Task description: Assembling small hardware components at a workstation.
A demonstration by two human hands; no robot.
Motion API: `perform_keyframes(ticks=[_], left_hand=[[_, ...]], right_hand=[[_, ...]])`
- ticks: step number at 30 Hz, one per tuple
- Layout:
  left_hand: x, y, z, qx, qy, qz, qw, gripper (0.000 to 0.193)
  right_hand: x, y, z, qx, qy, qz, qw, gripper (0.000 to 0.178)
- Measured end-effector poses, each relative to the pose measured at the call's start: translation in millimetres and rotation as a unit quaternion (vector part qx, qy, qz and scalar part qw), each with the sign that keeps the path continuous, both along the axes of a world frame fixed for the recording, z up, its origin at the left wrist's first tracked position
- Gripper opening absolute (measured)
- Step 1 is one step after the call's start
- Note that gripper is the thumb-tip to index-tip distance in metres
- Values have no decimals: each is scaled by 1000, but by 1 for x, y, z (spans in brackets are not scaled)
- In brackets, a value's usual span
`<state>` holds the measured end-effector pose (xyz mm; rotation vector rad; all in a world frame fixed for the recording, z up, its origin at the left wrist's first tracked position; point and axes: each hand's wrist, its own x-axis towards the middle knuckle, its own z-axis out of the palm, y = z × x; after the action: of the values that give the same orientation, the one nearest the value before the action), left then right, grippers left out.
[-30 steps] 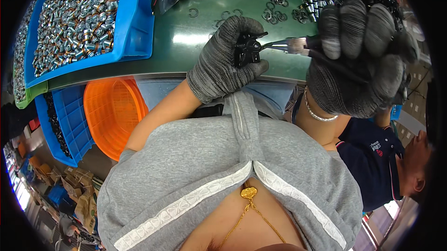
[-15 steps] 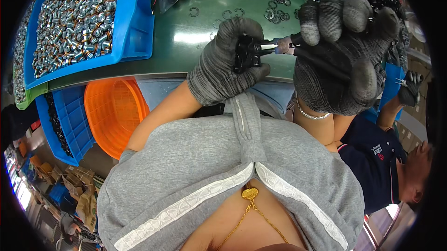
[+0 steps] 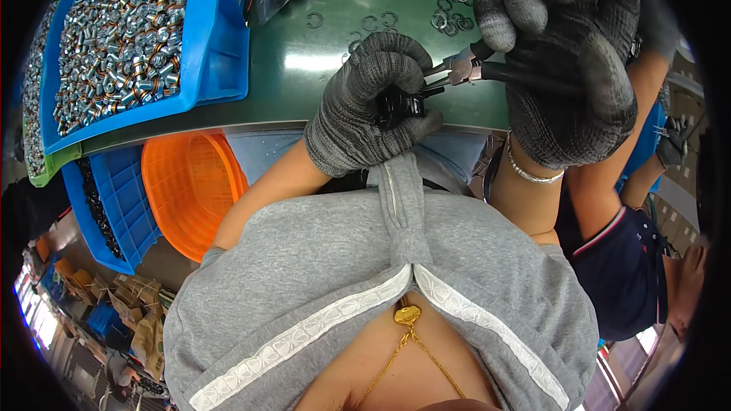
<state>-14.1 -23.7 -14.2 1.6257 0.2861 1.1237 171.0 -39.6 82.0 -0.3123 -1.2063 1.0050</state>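
Head view: left hand [image 3: 359, 99] grips small black part [image 3: 400, 108], fingers curled round it; right hand [image 3: 571, 79] grasps pliers [image 3: 463, 68] right of the part, nose close to it (can't tell if touching); rings [image 3: 451, 28] lie beyond the part, blue bin [image 3: 217, 45] of metal fittings [image 3: 122, 38] left of it

A factory assembly workshop: a blue bin [image 3: 217, 53] heaped with metal fittings [image 3: 126, 41] at ten o'clock, a green worktable [image 3: 278, 95] at twelve, pliers [image 3: 462, 68] at one, a navy-shirted co-worker [image 3: 620, 278] at four.
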Motion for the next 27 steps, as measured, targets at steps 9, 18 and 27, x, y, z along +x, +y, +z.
perform_keyframes(ticks=[9, 18, 27], left_hand=[[-6, 6, -3, -116, -59, -54, 990, 52], [3, 0, 1, -88, -35, -26, 995, 50], [-4, 4, -4, -39, 17, -59, 997, 58]], right_hand=[[32, -13, 13, -45, -23, -15, 999, 50], [-14, 2, -2, 35, 212, -27, 976, 47], [-10, 1, -11, 28, 122, -50, 991, 48]])
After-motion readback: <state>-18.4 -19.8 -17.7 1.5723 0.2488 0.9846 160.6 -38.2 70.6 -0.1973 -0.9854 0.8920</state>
